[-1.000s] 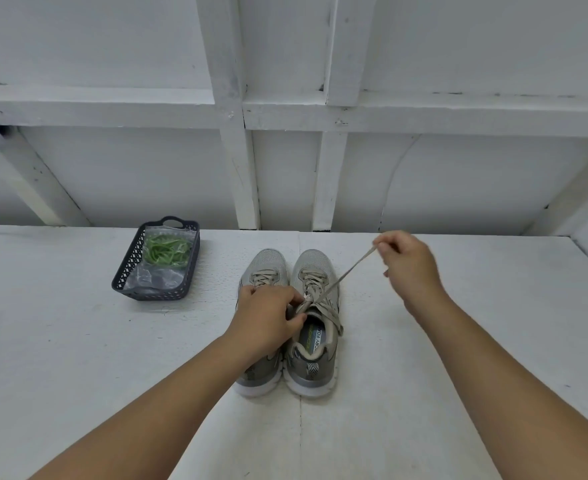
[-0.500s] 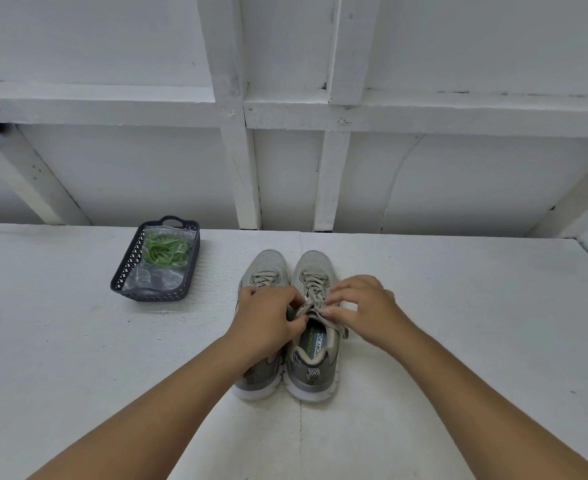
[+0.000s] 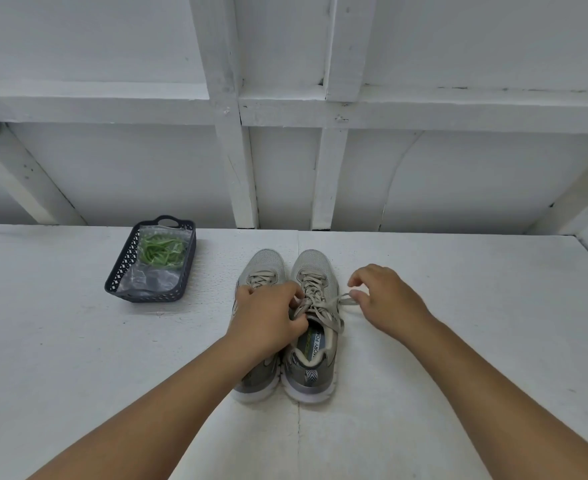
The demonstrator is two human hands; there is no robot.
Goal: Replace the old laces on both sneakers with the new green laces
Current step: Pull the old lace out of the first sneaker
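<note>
Now, from the head view, our left hand (image 3: pixel 268 320) grips the right sneaker (image 3: pixel 315 323) at its knot, while our right hand (image 3: pixel 386 299), back from a long pull, pinches a lace (image 3: pixel 341 301) toward 3 o'clock. Unlacing has barely begun; green laces (image 3: pixel 162 251) wait at 10 o'clock.

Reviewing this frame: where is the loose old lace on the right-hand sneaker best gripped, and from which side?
Pinch the old lace at the loop lying off the sneaker toward the right hand. Come from the right: that part lies clear of the eyelets, while the left hand covers the other side.
</note>
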